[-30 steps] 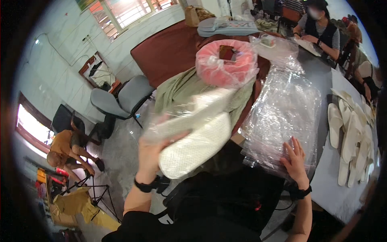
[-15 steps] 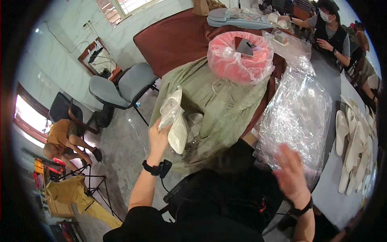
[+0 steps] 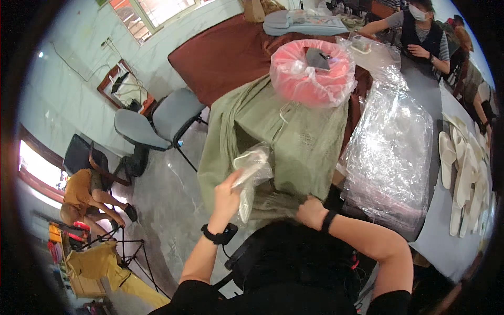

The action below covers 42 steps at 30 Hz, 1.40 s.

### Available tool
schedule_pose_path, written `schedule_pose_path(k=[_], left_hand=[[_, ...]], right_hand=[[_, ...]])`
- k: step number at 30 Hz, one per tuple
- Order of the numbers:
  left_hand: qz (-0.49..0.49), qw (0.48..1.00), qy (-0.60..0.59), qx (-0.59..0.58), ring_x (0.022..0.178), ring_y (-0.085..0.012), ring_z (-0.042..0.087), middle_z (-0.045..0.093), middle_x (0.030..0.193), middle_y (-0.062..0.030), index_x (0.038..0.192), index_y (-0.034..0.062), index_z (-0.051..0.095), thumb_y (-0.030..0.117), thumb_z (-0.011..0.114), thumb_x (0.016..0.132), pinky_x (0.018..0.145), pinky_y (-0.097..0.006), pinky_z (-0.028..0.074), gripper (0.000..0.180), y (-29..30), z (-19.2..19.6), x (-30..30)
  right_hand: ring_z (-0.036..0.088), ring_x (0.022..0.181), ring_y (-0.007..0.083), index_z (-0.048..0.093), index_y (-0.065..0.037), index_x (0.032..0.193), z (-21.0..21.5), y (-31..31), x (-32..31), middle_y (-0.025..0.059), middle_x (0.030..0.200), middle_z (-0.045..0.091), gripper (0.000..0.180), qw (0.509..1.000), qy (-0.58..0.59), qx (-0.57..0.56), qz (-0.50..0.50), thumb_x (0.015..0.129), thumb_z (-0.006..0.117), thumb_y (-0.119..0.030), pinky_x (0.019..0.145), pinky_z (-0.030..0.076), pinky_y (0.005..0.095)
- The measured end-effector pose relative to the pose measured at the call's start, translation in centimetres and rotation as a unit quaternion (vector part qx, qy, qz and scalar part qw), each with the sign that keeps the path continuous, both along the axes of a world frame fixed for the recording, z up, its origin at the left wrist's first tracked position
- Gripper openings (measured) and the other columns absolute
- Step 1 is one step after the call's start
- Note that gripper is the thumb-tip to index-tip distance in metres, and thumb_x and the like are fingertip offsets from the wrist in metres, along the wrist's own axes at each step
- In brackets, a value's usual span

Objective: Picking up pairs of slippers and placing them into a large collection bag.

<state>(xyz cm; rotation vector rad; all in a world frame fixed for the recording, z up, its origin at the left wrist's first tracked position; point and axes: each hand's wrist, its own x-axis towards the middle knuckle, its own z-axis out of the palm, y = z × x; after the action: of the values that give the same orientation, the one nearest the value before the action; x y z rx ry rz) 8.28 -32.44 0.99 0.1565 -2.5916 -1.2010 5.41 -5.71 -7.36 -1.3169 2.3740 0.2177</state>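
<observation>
My left hand (image 3: 227, 199) is closed around pale slippers wrapped in a clear plastic bag (image 3: 254, 168), held over the mouth of a large green cloth sack (image 3: 310, 142). The lower end of the package points down toward my lap. On the sack's near edge, my right hand (image 3: 312, 212) is closed on the bunched fabric. Whatever lies deep in the sack's dark opening cannot be made out.
A round pink bundle in clear plastic (image 3: 294, 86) stands behind the sack, a dark flat object on it. To the right, clear plastic bags (image 3: 388, 157) lie beside loose pale slippers (image 3: 462, 168). Grey chairs (image 3: 176, 118) stand left. A masked person (image 3: 420, 37) sits far right; another (image 3: 81, 191) crouches left.
The bagged slippers in my left hand have moved right and down, over the sack's opening. My right hand, open above the plastic bags before, has come left and taken hold of the sack's edge.
</observation>
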Motion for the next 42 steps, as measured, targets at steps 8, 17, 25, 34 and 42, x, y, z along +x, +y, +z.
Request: schedule_pose_path(k=[8,17,25,34,42], left_hand=[[-0.103,0.989,-0.103,0.034,0.109,-0.0469,0.062,0.066,0.111,-0.0309,0.118,-0.0052,0.066,-0.005,0.047,0.081,0.094,-0.048,0.05,0.042,3.1,-6.5,-7.3],[-0.12,0.984,-0.054,0.122,0.078,-0.0184,0.068,0.075,0.085,-0.0119,0.099,-0.0048,0.073,0.001,0.054,0.082,0.072,-0.035,0.052,0.026,-7.3,-2.4,-12.2],[-0.03,0.951,0.011,0.308,0.065,-0.0203,0.063,0.068,0.085,-0.0124,0.087,-0.0026,0.064,0.017,0.053,0.091,0.066,-0.032,0.054,0.023,-6.8,-0.4,-4.1],[-0.019,0.817,-0.238,0.525,0.062,-0.0193,0.056,0.053,0.069,-0.0031,0.088,0.0073,0.059,0.01,0.052,0.092,0.053,-0.036,0.048,0.008,1.2,-10.6,-6.5],[-0.353,0.875,-0.044,-0.327,0.1,-0.0377,0.067,0.07,0.117,-0.0181,0.127,-0.0024,0.059,0.009,0.053,0.097,0.077,-0.05,0.055,0.033,5.5,-18.8,-9.6]], right_hand=[[0.07,0.077,0.0351,0.068,-0.005,0.07,12.8,1.4,2.1,0.0141,0.073,0.069,0.012,0.979,-0.158,-0.088,0.096,0.066,0.07,-0.015,0.074,0.053,0.0435],[0.069,0.074,0.0352,0.071,-0.003,0.075,11.0,2.2,3.1,0.0151,0.094,0.072,0.015,0.968,-0.138,-0.162,0.131,0.066,0.072,-0.016,0.076,0.051,0.0423],[0.071,0.089,0.0433,0.064,0.0,0.117,3.5,-2.0,4.5,0.0322,0.117,0.063,0.043,0.948,-0.208,-0.21,-0.12,0.075,0.07,-0.009,0.07,0.057,0.0514],[0.072,0.081,0.0357,0.075,-0.01,0.079,9.1,-4.9,5.6,0.0145,0.083,0.074,0.012,0.964,-0.126,-0.235,0.019,0.075,0.069,-0.019,0.064,0.056,0.0464],[0.072,0.072,0.0337,0.069,-0.009,0.067,9.4,-1.3,6.8,0.0122,0.067,0.068,0.011,0.958,-0.098,-0.269,0.006,0.076,0.065,-0.015,0.057,0.054,0.0439]])
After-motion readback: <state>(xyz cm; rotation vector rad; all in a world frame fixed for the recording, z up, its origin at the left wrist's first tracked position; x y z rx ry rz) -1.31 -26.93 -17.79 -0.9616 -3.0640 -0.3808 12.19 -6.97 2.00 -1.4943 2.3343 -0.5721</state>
